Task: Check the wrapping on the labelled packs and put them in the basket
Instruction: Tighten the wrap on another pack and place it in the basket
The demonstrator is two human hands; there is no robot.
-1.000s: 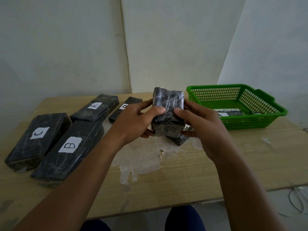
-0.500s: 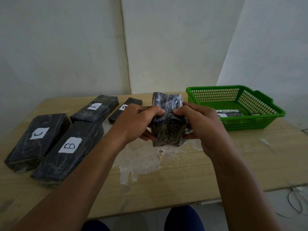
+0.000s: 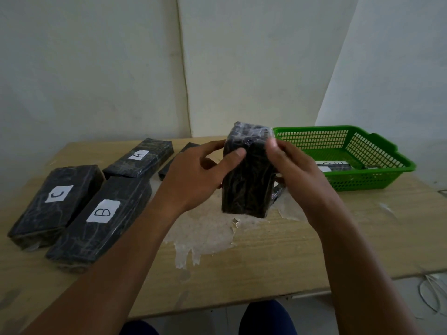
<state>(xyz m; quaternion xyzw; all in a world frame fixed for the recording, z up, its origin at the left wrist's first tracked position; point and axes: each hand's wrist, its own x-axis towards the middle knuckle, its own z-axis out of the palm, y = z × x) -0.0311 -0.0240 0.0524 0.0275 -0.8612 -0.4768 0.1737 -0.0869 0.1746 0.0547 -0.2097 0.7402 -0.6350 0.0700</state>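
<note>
Two hands up at centre, both clasped on one black wrapped pack [image 3: 245, 180] stood on end above the bench [image 3: 278, 250]. Left hand [image 3: 193, 180] at 9 o'clock of the pack, thumb laid across the near face, fingers curled behind the far side. Right hand [image 3: 294, 170] at 3 o'clock, thumb pinching the top corner, fingers wrapped behind. No label visible on the facing side. Shiny film creased over the top end.

Green basket [image 3: 377, 180] at 3 o'clock of the held pack, on the bench, with a labelled pack [image 3: 335, 165] lying inside. Pack A [image 3: 140, 157] at 10 o'clock, flat. Pack B [image 3: 101, 213] and pack C [image 3: 56, 199] at 8 to 9 o'clock, side by side and touching along their long edges. Slim dark pack [image 3: 169, 168] just right of pack A, partly hidden behind the left hand. Another dark piece [image 3: 278, 193] under the right hand, mostly hidden. Pale peeled patch [image 3: 205, 235] on the bench surface at 6 o'clock of the held pack.
</note>
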